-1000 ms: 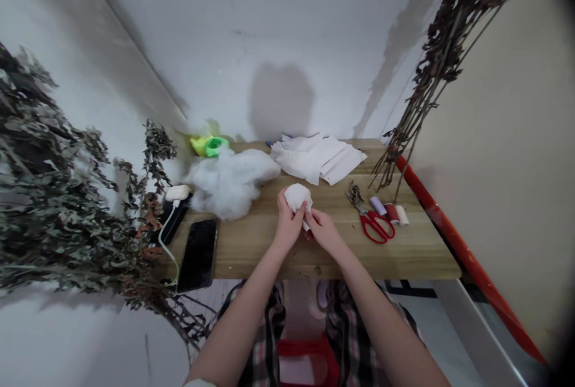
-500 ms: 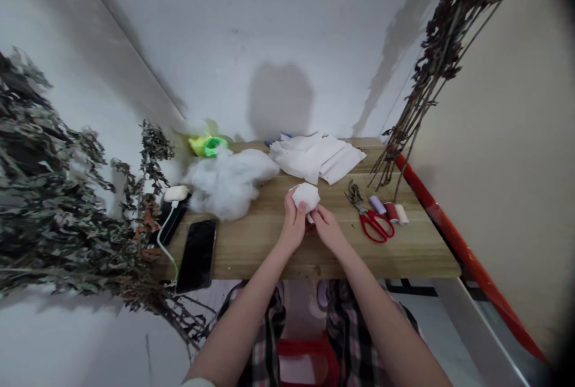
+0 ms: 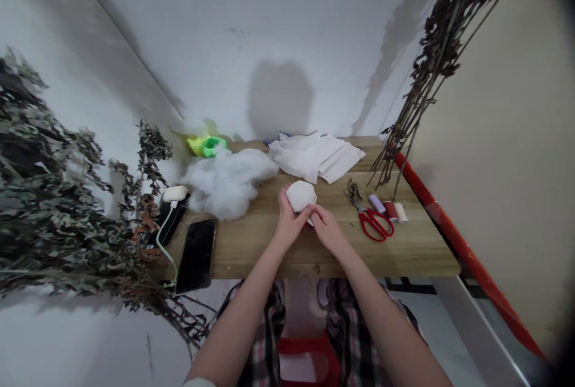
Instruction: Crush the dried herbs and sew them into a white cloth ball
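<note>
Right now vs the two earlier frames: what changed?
White bundle went right, then partway back left. Since the last frame, the left hand's thumb swung from its front toward the right hand's fingers at its lower-right edge. No visible release; both hands on it throughout. Scissors, spools, fluffy stuffing, white sheets, phone: unmoved.

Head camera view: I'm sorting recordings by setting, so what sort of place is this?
Probably an indoor sewing or craft corner, judging by the red-handled scissors, the thread spools beside them and the fluffy white heap that resembles stuffing.
</note>
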The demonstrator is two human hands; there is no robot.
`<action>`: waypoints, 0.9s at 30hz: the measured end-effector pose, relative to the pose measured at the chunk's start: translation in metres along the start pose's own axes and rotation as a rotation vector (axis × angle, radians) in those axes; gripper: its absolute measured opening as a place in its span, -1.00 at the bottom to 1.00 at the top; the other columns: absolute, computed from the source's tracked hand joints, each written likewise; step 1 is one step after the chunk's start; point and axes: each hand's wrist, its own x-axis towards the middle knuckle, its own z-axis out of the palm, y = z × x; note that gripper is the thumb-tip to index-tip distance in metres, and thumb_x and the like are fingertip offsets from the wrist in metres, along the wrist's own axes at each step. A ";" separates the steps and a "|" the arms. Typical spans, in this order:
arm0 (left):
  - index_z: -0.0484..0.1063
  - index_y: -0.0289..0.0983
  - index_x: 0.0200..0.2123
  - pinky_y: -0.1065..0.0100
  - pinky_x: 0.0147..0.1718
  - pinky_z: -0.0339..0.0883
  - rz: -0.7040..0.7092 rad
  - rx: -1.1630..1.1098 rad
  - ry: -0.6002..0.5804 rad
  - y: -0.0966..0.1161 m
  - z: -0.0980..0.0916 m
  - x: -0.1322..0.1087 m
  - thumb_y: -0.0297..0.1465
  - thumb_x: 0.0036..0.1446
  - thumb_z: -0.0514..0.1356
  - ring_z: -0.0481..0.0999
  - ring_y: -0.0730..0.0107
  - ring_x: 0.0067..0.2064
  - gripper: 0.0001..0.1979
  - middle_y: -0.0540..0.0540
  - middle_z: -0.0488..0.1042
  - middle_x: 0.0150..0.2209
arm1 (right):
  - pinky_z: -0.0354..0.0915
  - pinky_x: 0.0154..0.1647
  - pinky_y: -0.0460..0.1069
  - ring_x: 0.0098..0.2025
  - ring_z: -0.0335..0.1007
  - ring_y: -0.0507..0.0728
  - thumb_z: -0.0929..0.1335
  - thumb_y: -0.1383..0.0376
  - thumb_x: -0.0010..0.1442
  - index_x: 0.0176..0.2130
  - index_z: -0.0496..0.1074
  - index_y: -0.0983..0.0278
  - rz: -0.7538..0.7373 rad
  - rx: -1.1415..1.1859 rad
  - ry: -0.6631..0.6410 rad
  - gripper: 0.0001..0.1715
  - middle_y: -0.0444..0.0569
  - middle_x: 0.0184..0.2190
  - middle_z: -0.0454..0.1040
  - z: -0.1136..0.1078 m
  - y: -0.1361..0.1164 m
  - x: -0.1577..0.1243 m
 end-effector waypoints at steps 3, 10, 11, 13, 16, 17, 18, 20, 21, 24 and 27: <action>0.12 -0.25 0.06 0.22 0.09 0.16 -0.050 -0.001 0.055 0.001 -0.005 0.004 -0.26 -0.02 0.28 0.31 0.23 0.09 -0.39 -0.22 0.29 0.06 | 0.22 -0.49 -0.07 -0.56 0.28 0.05 0.16 0.15 0.22 -0.46 0.26 0.22 0.026 0.028 -0.055 -0.70 -0.16 -0.61 0.34 -0.001 -0.004 -0.001; 0.15 -0.26 -0.05 0.22 0.00 0.23 -0.090 0.043 0.132 -0.001 -0.007 0.007 -0.21 0.03 0.24 0.38 0.26 -0.04 -0.52 -0.19 0.36 -0.06 | 0.22 -0.46 -0.07 -0.55 0.29 0.05 0.15 0.17 0.24 -0.49 0.26 0.24 -0.012 -0.048 -0.091 -0.67 -0.17 -0.62 0.36 -0.003 -0.012 -0.005; 0.15 -0.26 -0.05 0.22 0.00 0.23 -0.088 0.050 0.138 -0.001 -0.007 0.007 -0.21 0.04 0.23 0.38 0.26 -0.03 -0.53 -0.19 0.36 -0.06 | 0.22 -0.45 -0.07 -0.55 0.29 0.04 0.15 0.18 0.24 -0.49 0.26 0.24 -0.023 -0.057 -0.095 -0.67 -0.17 -0.61 0.36 -0.003 -0.012 -0.005; 0.16 -0.25 -0.05 0.22 0.01 0.22 -0.078 0.065 0.152 -0.002 -0.007 0.008 -0.21 0.05 0.23 0.37 0.25 -0.02 -0.54 -0.19 0.36 -0.05 | 0.22 -0.45 -0.07 -0.55 0.29 0.04 0.15 0.19 0.24 -0.49 0.26 0.24 -0.028 -0.061 -0.100 -0.68 -0.17 -0.61 0.35 -0.003 -0.011 -0.005; 0.15 -0.25 -0.02 0.21 0.03 0.20 -0.044 0.098 0.151 -0.003 -0.008 0.008 -0.22 0.06 0.22 0.36 0.23 0.01 -0.52 -0.21 0.34 -0.03 | 0.22 -0.47 -0.07 -0.56 0.29 0.04 0.16 0.18 0.24 -0.48 0.26 0.24 -0.004 -0.029 -0.104 -0.69 -0.18 -0.61 0.35 -0.002 -0.011 -0.005; 0.14 -0.25 0.00 0.20 0.04 0.20 -0.027 0.119 0.149 -0.003 -0.008 0.008 -0.23 0.06 0.22 0.36 0.22 0.02 -0.52 -0.22 0.34 -0.01 | 0.23 -0.47 -0.07 -0.56 0.29 0.03 0.16 0.18 0.23 -0.47 0.26 0.24 0.005 -0.011 -0.104 -0.69 -0.18 -0.61 0.35 -0.001 -0.011 -0.005; 0.14 -0.26 0.02 0.20 0.04 0.20 -0.007 0.144 0.143 -0.003 -0.009 0.007 -0.23 0.07 0.21 0.35 0.21 0.04 -0.50 -0.23 0.32 0.01 | 0.24 -0.47 -0.07 -0.56 0.29 0.03 0.17 0.17 0.23 -0.47 0.27 0.24 0.013 0.008 -0.105 -0.69 -0.18 -0.60 0.35 -0.001 -0.011 -0.005; 0.10 -0.26 0.09 0.19 0.07 0.18 0.043 0.189 0.125 -0.003 -0.009 0.007 -0.24 0.09 0.20 0.32 0.19 0.08 -0.46 -0.26 0.28 0.07 | 0.26 -0.47 -0.07 -0.56 0.29 0.03 0.18 0.16 0.21 -0.46 0.28 0.24 0.028 0.047 -0.105 -0.70 -0.18 -0.60 0.35 0.000 -0.012 -0.005; 0.09 -0.25 0.12 0.19 0.08 0.16 0.072 0.204 0.116 -0.003 -0.009 0.007 -0.25 0.10 0.19 0.30 0.18 0.11 -0.43 -0.27 0.24 0.11 | 0.27 -0.47 -0.07 -0.56 0.29 0.03 0.18 0.16 0.21 -0.45 0.28 0.25 0.033 0.065 -0.104 -0.71 -0.18 -0.60 0.35 0.001 -0.012 -0.004; 0.09 -0.22 0.16 0.18 0.13 0.12 0.150 0.243 0.082 -0.004 -0.009 0.006 -0.27 0.12 0.17 0.26 0.17 0.14 -0.44 -0.25 0.20 0.15 | 0.28 -0.49 -0.07 -0.56 0.29 0.03 0.19 0.15 0.19 -0.46 0.28 0.24 0.043 0.124 -0.093 -0.71 -0.18 -0.60 0.35 0.003 -0.009 -0.003; 0.17 -0.24 0.10 0.18 0.10 0.14 0.203 0.279 0.050 -0.004 -0.007 0.004 -0.28 0.13 0.16 0.28 0.18 0.10 -0.52 -0.24 0.24 0.06 | 0.29 -0.49 -0.07 -0.56 0.29 0.03 0.21 0.13 0.16 -0.47 0.28 0.24 0.063 0.188 -0.067 -0.72 -0.17 -0.60 0.34 0.005 -0.006 -0.002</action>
